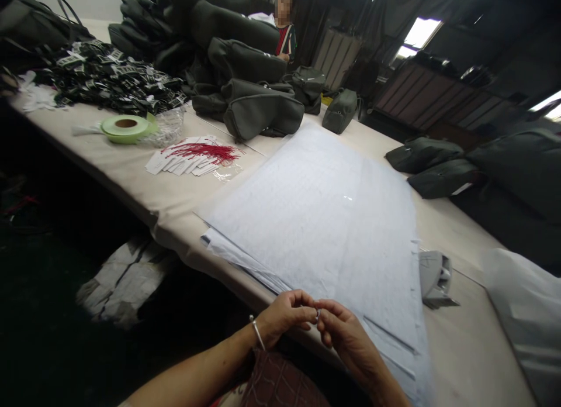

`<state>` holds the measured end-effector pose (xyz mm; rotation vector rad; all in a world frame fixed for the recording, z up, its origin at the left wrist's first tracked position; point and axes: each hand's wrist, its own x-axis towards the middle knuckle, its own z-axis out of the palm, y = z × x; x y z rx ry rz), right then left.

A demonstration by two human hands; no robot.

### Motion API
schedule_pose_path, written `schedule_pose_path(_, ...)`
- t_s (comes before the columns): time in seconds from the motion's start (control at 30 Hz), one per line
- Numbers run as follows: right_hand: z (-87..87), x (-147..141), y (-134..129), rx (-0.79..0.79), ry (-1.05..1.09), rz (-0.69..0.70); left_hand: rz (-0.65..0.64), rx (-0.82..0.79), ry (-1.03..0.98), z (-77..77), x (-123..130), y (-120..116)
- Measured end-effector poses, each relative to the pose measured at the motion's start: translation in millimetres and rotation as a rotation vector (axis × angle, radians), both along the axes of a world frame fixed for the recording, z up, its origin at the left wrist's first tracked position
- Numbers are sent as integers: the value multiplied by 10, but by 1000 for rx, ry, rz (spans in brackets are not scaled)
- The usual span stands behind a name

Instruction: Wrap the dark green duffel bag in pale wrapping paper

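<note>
Both of my hands meet at the near edge of a broad stack of white sheets (315, 220). My left hand (287, 316), with a bangle (257, 332) at the wrist, is closed in a pinch. Fingertip to fingertip with it, my right hand (344, 331) is pinched as well. Between the fingers shows a tiny pale and dark bit, too small to name. To the right of the sheets sits a tape dispenser (436, 278).
Dark bags (263, 114) are piled at the back left, beside a heap of black straps (114, 79). Nearer lie a green tape roll (127, 126) and white tags with red strings (188, 158). More bags (442, 173) lie at right. A person (284, 38) stands behind the pile.
</note>
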<state>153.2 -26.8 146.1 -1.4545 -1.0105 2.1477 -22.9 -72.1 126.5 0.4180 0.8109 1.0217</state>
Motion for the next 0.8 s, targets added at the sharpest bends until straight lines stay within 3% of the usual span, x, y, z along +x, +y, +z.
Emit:
schedule_pose_path(0.23, -59, -103, -53, 18, -9, 17, 32, 22, 156, -131, 33, -49)
schedule_pose_path(0.37, -47, -113, -68, -10, -13, 13, 21, 169, 435, -196, 5, -68)
schedule_pose_path(0.47, -67, -85, -61, -21, -82, 65, 38, 364, 775, -286, -77, -60)
schedule_pose_path(0.57, -151, -24, -23, 10, -248, 181, -18, 671, 1074, -423, -153, 2)
schedule_pose_path(0.67, -283, 40, 75, 93, -404, 263, -136, 981, 1268, -576, -157, 157)
schedule_pose_path(0.8, -479, 81, 292, 151, -487, 268, -249, 1287, 1465, -743, -71, 483)
